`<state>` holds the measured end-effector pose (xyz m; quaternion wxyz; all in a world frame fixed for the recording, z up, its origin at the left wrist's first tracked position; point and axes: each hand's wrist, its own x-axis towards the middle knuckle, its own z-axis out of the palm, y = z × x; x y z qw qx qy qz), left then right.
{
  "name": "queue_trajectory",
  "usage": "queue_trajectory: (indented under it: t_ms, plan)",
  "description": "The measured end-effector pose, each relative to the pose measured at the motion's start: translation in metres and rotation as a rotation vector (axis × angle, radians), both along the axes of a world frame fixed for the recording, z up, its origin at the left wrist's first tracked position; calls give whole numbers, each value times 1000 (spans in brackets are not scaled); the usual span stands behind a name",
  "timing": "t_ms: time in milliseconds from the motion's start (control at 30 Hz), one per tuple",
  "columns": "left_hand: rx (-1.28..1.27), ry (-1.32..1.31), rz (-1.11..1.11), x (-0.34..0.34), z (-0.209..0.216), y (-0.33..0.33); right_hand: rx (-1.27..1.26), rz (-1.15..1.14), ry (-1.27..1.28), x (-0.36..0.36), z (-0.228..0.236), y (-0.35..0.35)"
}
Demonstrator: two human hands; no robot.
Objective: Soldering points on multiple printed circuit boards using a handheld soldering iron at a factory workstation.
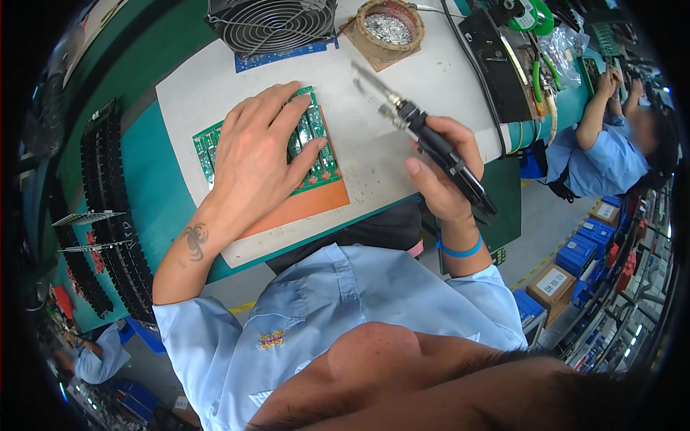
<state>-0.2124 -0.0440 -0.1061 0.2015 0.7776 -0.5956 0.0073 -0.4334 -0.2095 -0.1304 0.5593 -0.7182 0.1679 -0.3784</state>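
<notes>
My left hand (pixel 253 144) lies across a green circuit board panel (pixel 320 164), fingers stretched out and thumb resting near its right side. Much of the panel is hidden under that hand. Beneath the panel is an orange-brown flat board (pixel 320 199). In my right hand (pixel 454 188) is a black soldering tweezers tool (pixel 440 149), gripped between thumb and fingers. Its two metal prongs stand apart and point up and left, above the white sheet (pixel 402 129) and off to the right of the panel.
A black fan (pixel 277 27) stands on a blue board (pixel 287 59) at the back. Beside it sits a round solder pot (pixel 420 27) with shiny contents. Black slotted racks (pixel 108 179) line the left. A black cable (pixel 480 68) crosses at right; a co-worker (pixel 611 154) sits beyond.
</notes>
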Motion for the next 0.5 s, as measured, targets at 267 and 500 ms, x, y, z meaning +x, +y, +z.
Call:
queue_trajectory:
  t_ms: [267,500]
  plan:
    - [8,15,20,5,13,2,-110,285,45,-8,10,9]
    - [84,102,4,10,10,8,-68,266,106,2,5,14]
